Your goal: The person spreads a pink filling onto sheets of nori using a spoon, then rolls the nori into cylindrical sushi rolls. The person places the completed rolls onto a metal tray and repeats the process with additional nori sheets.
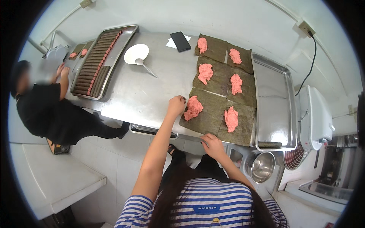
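Six dark green seaweed sheets lie in two columns on the steel table, each bearing a lump of pink paste. My left hand is closed at the left edge of the near-left seaweed sheet, beside its paste lump; the fingertips are partly hidden. At the near edge of that same sheet is my right hand, its thumb and fingers bent together on the border. A second near sheet adjoins it on the right, with its own pink paste.
A steel tray to the right holds one dark roll. A white bowl, a spoon and a black phone lie on the table's left half. Farther left, a co-worker stands by a tray of rolls.
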The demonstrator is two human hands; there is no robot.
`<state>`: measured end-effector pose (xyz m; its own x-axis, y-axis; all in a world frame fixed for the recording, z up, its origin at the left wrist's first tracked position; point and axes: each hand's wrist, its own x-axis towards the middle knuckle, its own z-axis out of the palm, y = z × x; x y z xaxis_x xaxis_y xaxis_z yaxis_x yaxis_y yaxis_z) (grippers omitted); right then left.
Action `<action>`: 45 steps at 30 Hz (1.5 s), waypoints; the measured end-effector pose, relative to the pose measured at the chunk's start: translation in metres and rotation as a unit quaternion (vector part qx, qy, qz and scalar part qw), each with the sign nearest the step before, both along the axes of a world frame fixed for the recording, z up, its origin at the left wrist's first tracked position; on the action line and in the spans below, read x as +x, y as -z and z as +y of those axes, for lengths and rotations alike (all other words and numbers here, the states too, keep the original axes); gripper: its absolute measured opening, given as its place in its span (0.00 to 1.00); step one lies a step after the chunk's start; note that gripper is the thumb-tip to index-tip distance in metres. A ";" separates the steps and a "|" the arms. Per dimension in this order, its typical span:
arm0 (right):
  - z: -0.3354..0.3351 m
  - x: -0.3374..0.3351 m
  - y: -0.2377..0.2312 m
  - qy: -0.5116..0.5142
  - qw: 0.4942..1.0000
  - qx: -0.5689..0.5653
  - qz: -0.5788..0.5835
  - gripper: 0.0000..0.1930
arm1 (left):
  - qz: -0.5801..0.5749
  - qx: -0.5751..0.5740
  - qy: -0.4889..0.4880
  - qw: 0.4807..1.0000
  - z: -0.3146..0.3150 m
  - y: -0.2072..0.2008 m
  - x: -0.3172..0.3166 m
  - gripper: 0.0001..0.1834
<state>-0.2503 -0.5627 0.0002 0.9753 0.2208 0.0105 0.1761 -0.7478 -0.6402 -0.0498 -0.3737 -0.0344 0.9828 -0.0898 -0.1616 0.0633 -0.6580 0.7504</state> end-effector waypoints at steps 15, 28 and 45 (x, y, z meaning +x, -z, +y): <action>0.055 0.005 0.012 0.233 0.966 0.059 -0.093 0.19 | 0.367 -0.232 0.057 0.899 0.010 -0.025 0.014 0.28; 0.044 0.052 0.040 0.346 0.914 0.205 -0.045 0.29 | 0.406 -0.352 0.043 0.842 -0.005 -0.028 -0.008 0.45; 0.040 0.061 0.047 0.323 0.877 0.350 0.065 0.31 | 0.408 -0.565 -0.003 0.717 -0.012 -0.026 -0.037 0.42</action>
